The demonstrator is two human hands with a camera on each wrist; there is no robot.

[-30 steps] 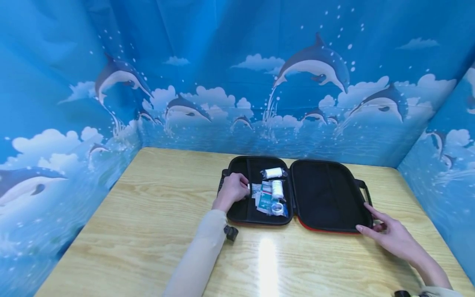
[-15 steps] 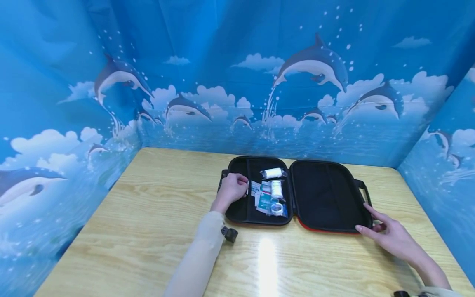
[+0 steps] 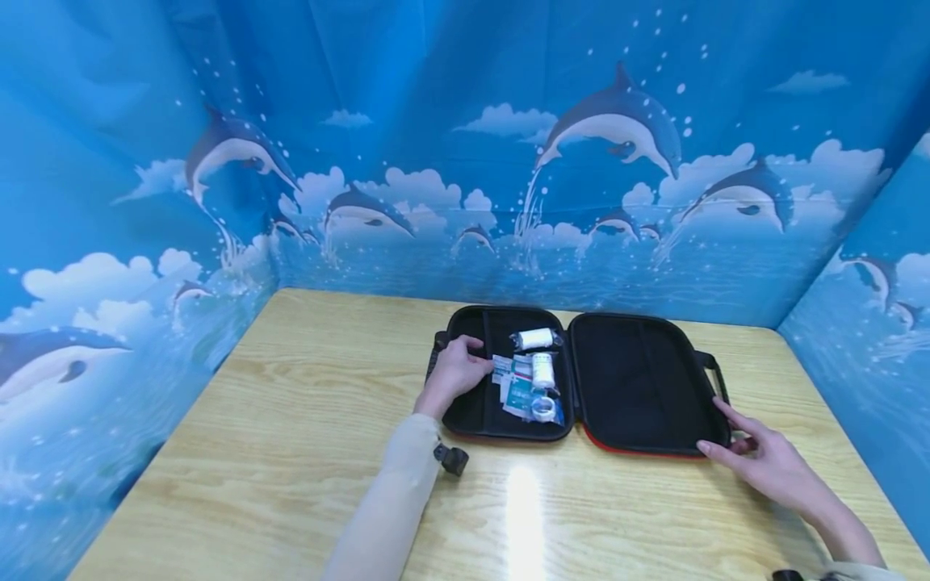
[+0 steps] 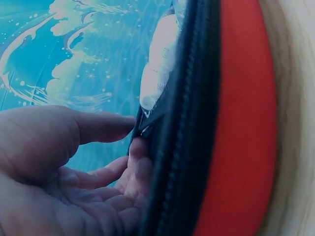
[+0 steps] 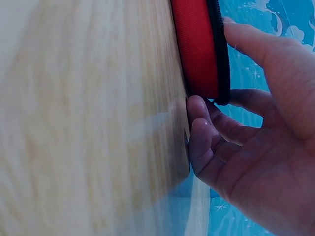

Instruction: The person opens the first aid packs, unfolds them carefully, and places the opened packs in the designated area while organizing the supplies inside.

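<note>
Case (image 3: 639,387), right of centre, holds supplies (image 3: 521,391) but lies unclosed, left hand (image 3: 454,373) pinching strap (image 3: 488,325), right hand (image 3: 772,466) gripping corner (image 3: 717,432).

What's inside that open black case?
The left half holds two white rolls, green-and-white packets and a ring-shaped roll. The right half shows just its black inside. Whatever lies beneath those items or the left hand is covered.

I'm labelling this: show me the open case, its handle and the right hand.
Open case (image 3: 647,391), head view: bare lining, right half.
Handle (image 3: 718,376), head view: middle of the strap.
Right hand (image 3: 772,470), head view: back of the hand.
</note>
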